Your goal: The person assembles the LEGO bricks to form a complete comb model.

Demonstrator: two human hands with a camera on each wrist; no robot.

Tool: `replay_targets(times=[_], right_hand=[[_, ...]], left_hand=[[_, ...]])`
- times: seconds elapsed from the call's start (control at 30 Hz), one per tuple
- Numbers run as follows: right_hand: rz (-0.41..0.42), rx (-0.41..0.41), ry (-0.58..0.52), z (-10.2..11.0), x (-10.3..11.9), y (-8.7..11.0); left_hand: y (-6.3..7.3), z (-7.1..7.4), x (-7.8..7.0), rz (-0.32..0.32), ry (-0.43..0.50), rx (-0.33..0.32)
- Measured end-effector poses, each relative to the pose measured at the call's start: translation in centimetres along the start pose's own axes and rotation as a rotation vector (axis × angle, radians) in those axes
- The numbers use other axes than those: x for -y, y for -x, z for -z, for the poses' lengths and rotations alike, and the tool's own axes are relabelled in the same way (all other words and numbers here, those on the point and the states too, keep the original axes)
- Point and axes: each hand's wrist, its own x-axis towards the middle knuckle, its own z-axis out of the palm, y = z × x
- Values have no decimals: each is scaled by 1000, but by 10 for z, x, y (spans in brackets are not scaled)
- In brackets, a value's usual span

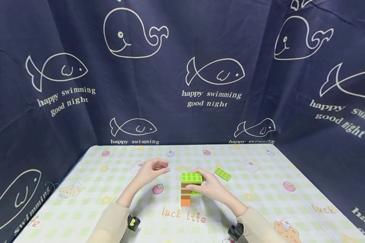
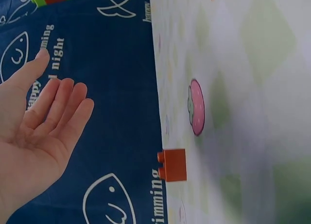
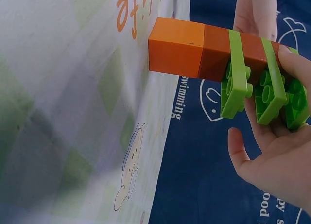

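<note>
A tower of toy building bricks [image 1: 185, 201] stands upright on the table, with an orange block [image 3: 177, 46] at its base and brown bricks alternating with green plates [image 3: 236, 73] above. The plates jut out to one side. My right hand [image 1: 208, 185] grips the tower's upper part, thumb on the near side and fingers behind, partly hidden. Left of the tower, my left hand [image 1: 152, 170] is raised above the table, its fingers loosely bent and nothing in them. In the left wrist view its palm [image 2: 39, 146] shows bare.
A loose green plate [image 1: 223, 174] lies beyond the right hand. In the left wrist view, a single red-brown brick [image 2: 175, 164] sits on the patterned tablecloth [image 1: 85, 202]. A dark blue curtain [image 1: 176, 118] with whale and fish drawings surrounds the table.
</note>
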Motion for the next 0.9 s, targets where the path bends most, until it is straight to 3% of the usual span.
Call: replay_targets(times=[0.47,0.9], right_hand=[[-9,9,-16,-2,-3,1],[-17,-14,-15,7,38,14]], left_hand=[[-9,8,12,133,39,-15],[-18,11,27,149,-88,-52]])
